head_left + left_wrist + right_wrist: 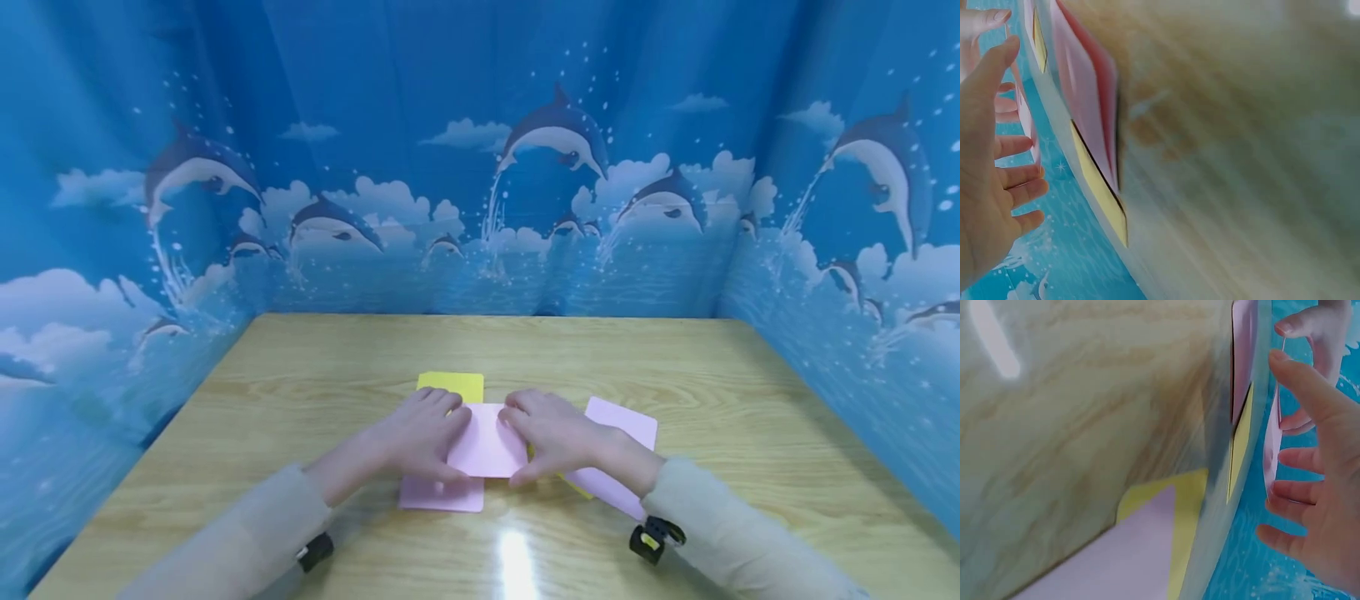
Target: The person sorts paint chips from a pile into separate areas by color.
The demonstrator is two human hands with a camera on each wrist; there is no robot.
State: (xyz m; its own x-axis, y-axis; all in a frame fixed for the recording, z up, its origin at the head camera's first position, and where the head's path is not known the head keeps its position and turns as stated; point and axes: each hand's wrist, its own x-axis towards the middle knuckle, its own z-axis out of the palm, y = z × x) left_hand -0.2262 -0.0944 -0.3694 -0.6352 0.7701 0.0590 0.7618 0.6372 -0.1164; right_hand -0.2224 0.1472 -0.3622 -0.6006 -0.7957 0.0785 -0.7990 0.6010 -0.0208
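Both hands, left [420,437] and right [558,437], grip an unmarked pink card [487,450] between them.

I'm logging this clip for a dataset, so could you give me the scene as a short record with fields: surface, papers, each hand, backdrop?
surface: wooden table
held sheet: pink paper, lifted off the table between both hands
left hand: holds the sheet's left edge, thumb below, fingers on top
right hand: holds the right edge the same way
other papers: yellow sheet behind the hands; a pink sheet under the left hand; another pink sheet under the right wrist
backdrop: blue dolphin curtain on three sides
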